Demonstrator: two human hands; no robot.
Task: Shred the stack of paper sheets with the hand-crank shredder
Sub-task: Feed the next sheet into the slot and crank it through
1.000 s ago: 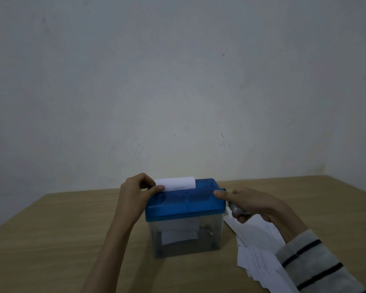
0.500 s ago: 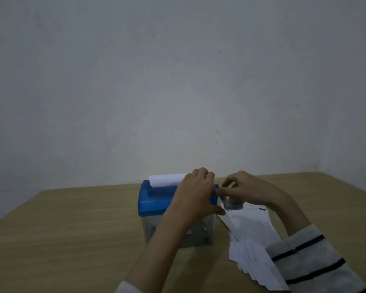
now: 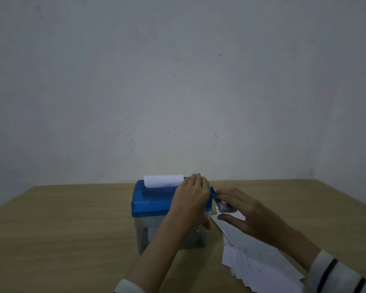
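Note:
The hand-crank shredder (image 3: 154,199) stands mid-table, a blue lid on a clear bin with shreds inside. A white sheet (image 3: 163,181) sticks up from its slot, only a short strip showing. My left hand (image 3: 191,199) lies over the lid's right end, fingers across the top and thumb down the front, holding it. The blue crank handle (image 3: 213,192) juts from the right side and points down toward me. My right hand (image 3: 247,214) pinches the crank's grey knob (image 3: 223,207) between fingers and thumb. The stack of paper sheets (image 3: 258,263) lies fanned on the table under my right forearm.
The wooden table (image 3: 72,229) runs to a plain pale wall (image 3: 178,81) close behind the shredder. The table's right edge slants in at the far right. My striped sleeve (image 3: 338,275) covers part of the paper stack.
My left hand left the sheet at the lid's left end and crossed to the lid's right end. My right hand moved round with the crank knob. The sheet stands lower in the slot.

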